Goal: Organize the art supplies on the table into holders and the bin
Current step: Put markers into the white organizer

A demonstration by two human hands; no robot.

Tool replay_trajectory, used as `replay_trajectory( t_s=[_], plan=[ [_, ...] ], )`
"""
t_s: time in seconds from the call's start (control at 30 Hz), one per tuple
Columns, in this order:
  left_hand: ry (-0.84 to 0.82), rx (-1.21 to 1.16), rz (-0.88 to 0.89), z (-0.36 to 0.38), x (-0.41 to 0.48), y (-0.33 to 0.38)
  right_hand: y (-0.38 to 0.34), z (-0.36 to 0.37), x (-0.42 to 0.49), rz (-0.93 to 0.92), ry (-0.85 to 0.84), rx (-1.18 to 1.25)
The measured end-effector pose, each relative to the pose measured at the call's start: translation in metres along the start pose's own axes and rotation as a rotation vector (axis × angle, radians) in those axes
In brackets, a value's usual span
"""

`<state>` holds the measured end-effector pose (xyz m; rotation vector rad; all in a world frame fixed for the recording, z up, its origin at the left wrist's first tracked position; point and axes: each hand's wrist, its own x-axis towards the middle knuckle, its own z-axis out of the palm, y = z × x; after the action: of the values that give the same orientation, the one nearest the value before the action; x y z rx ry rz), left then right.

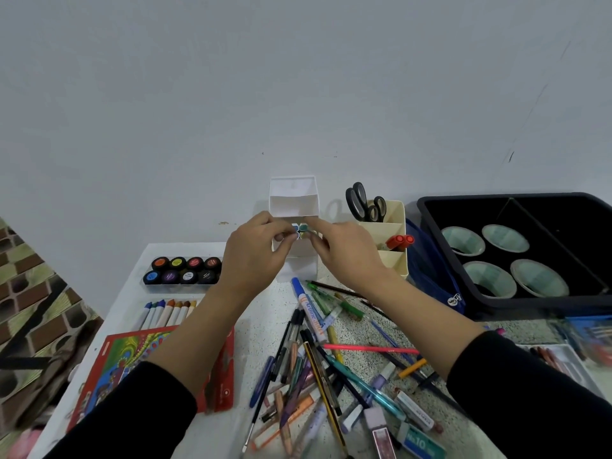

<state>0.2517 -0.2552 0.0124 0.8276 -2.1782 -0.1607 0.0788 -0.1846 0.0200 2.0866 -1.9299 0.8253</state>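
1. Lower centre: loose pens (318, 376) lay heaped on the table, not yet sorted.
2. Mid-frame: left hand (255, 256) and right hand (344, 256) met fingertip to fingertip, fingers narrow and curled, together pinching a small bundle of markers (299, 230).
3. The bundle sat at the middle tier of the white holder (293, 197), coloured ends facing the camera. Judgement: keep the ends level and squeeze evenly so none fans out; ease the bundle straight in, steadying the light holder against tipping backward.
4. Upper right: cream holder (387, 233) with scissors (362, 202); beyond it, the dark bin (530, 308).
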Motion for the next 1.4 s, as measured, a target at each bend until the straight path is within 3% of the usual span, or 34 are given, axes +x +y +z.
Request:
replay_trajectory(
  t_s=[0.17,0.3,0.37,0.53,0.67,0.87,1.23,1.4],
  plan=[
    [-0.055,-0.106,0.018,-0.003,-0.012,0.015,-0.001,-0.012,-0.008,0.065,-0.016,0.129],
    [-0.463,-0.178,0.165,-0.009,-0.039,0.023,0.011,-0.033,-0.038,0.194,-0.053,0.355],
    [-0.64,-0.193,0.178,-0.007,-0.055,0.028,0.02,-0.044,-0.061,0.192,-0.232,0.387],
    [-0.862,-0.023,0.333,0.01,-0.089,0.043,0.032,-0.05,-0.11,0.086,-0.79,0.243],
    [-0.904,0.063,0.421,0.019,-0.104,0.057,0.031,-0.049,-0.128,0.123,-1.013,0.124],
    [-0.838,0.171,0.524,0.027,-0.111,0.069,0.036,-0.045,-0.144,0.143,-0.985,0.123],
    [-0.864,0.113,0.279,0.017,-0.095,0.046,0.049,-0.035,-0.146,0.084,-0.832,0.163],
    [-0.849,0.084,0.173,0.007,-0.089,0.035,0.055,-0.04,-0.129,0.139,-0.729,0.232]
  ],
)
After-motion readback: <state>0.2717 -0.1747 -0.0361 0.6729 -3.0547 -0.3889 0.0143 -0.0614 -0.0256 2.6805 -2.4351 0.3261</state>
